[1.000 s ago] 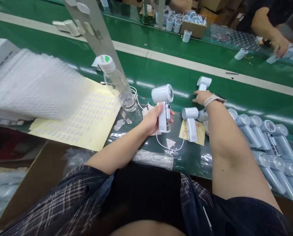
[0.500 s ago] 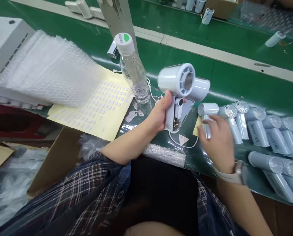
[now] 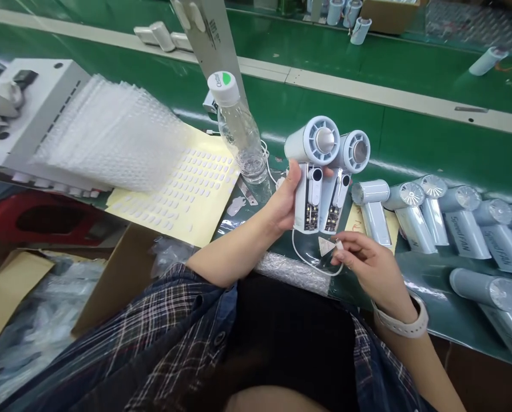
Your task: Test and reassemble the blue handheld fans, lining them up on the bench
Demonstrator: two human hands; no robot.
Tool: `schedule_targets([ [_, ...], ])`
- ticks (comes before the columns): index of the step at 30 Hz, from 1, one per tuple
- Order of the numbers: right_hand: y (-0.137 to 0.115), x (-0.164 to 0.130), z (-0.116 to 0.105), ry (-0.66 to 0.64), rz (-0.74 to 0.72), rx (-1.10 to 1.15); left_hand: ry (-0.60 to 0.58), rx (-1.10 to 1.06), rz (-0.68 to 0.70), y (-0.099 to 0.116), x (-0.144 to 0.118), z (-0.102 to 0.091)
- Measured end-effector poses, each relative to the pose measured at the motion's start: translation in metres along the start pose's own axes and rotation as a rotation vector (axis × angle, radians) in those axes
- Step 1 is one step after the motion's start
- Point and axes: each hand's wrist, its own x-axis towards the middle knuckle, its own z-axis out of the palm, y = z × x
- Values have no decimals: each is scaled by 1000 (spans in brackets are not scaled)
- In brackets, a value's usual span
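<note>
My left hand [image 3: 286, 200] is closed around two light-blue handheld fans, a nearer fan [image 3: 307, 143] and a second fan [image 3: 353, 151] side by side. Both are upright, with the handle fronts off and small circuit boards showing at the bottom. Between the thumb and fingers of my right hand [image 3: 369, 263] is the white plug of a charging cable [image 3: 309, 264], just below the fan handles. A small pale triangular piece [image 3: 325, 246] lies beside the plug. Another fan [image 3: 372, 200] rests on the table to the right, over a yellow paper.
Rows of fans [image 3: 464, 223] lie along the right. A clear bottle [image 3: 242, 143] stands behind my left forearm. Yellow sticker sheets [image 3: 204, 220] and stacked bubble bags [image 3: 122, 131] are on the left, above a cardboard box [image 3: 110, 274]. A bubble-wrap roll [image 3: 294, 272] lies at the table edge.
My right hand has moved left and down from the fan on the table and now pinches the cable plug. The two fans in my left hand have turned, so both open handles face me.
</note>
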Motion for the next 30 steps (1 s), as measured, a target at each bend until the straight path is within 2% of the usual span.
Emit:
schedule_targets([
  [3, -2, 1, 6, -53, -1, 158, 26, 2, 24, 2, -1, 2],
  [8, -5, 7, 29, 72, -95, 139, 21, 108, 39, -2, -3, 5],
  [12, -4, 10, 44, -23, -126, 262, -36, 193, 128, -6, -5, 5],
  [15, 0, 10, 52, 27, -114, 344, -73, 183, 213, -8, -6, 4],
  [22, 2, 4, 68, 150, -65, 480, 3, 264, 303, -16, -7, 7],
  [26, 0, 1, 59, 82, -140, 267, 36, 192, 238, -20, -9, 6],
  [30, 2, -2, 52, 116, -275, 94, 6, 85, 144, -18, -9, 6],
])
